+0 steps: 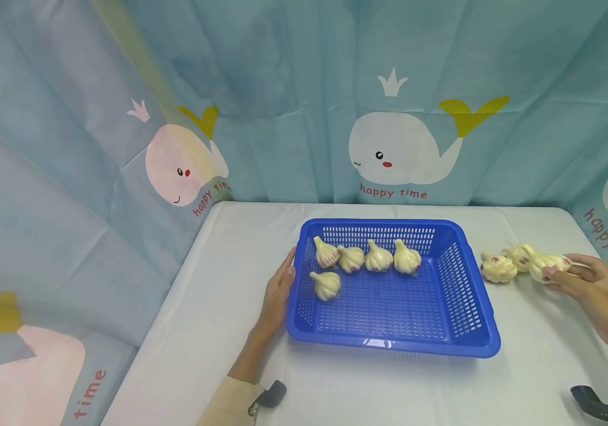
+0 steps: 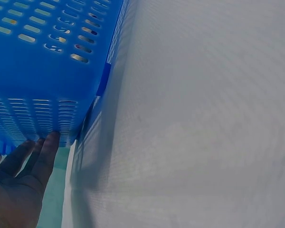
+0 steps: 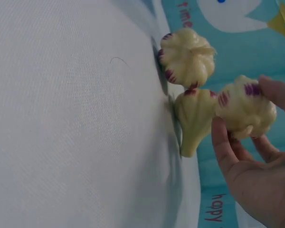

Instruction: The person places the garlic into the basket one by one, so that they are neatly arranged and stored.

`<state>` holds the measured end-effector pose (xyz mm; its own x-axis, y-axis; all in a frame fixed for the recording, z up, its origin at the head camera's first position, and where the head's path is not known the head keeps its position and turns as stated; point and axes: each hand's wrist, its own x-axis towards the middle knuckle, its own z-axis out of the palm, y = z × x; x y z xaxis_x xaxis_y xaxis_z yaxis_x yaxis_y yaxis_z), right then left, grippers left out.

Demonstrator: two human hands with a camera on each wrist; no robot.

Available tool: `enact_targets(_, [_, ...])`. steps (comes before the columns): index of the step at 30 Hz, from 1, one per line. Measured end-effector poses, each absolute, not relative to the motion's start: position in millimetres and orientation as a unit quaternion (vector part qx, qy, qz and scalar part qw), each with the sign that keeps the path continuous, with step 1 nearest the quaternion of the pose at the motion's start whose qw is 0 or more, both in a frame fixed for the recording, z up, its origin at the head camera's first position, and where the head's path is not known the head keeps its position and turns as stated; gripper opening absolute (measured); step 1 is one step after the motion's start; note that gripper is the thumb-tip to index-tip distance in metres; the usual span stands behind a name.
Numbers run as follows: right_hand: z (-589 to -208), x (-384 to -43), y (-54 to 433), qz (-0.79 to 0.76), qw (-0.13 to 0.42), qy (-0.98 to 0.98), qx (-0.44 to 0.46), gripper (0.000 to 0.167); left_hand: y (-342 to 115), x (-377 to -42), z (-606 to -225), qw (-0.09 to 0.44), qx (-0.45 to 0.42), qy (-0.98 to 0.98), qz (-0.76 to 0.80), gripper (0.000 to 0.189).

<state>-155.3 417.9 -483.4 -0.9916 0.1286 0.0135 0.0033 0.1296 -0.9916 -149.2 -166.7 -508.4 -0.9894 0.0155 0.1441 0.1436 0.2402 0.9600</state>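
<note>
My right hand (image 1: 594, 290) grips a garlic bulb (image 1: 546, 264), thumb on one side and fingers on the other. Two more garlic bulbs lie beside it on the table, one at the left (image 1: 498, 268) and one behind (image 1: 518, 257); the right wrist view shows the held bulb (image 3: 247, 109) overlapping one neighbour (image 3: 194, 116). A blue plastic basket (image 1: 384, 349) stands mid-table with several garlic bulbs (image 1: 378, 257) along its far side and left corner. Against its left outer wall, my left hand (image 1: 274, 296) rests with extended fingers (image 2: 46, 154).
A white cloth covers the table (image 1: 389, 390). Behind and at both sides hangs a blue curtain (image 1: 293, 89) with printed whales. The basket's raised rim (image 1: 474, 278) stands between the bulbs inside it and those at the right.
</note>
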Motion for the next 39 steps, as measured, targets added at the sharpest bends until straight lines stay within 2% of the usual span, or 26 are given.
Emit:
enact_targets(4, [-482, -154, 415, 0.57, 0.039, -0.818, -0.062, 0.065, -167, -150, -509, 0.052, -0.051, -0.785, -0.615, 0.057])
enact_targets(10, [-479, -156, 409, 0.637, 0.049, -0.768, -0.035, 0.048, -167, -150, -510, 0.051, -0.049, -0.784, -0.617, 0.055])
enact_targets(16, [-472, -156, 405, 0.694, 0.053, -0.718, 0.014, 0.053, -167, -149, -509, 0.05, -0.048, -0.784, -0.617, 0.057])
enact_targets(24, [-462, -160, 394, 0.75, 0.058, -0.657, 0.045, 0.045, -167, -150, -509, 0.053, -0.045, -0.787, -0.614, 0.057])
enact_targets(39, [-452, -165, 378, 0.726, 0.063, -0.682, 0.064, 0.045, -168, -150, -511, 0.054, -0.048, -0.786, -0.614, 0.057])
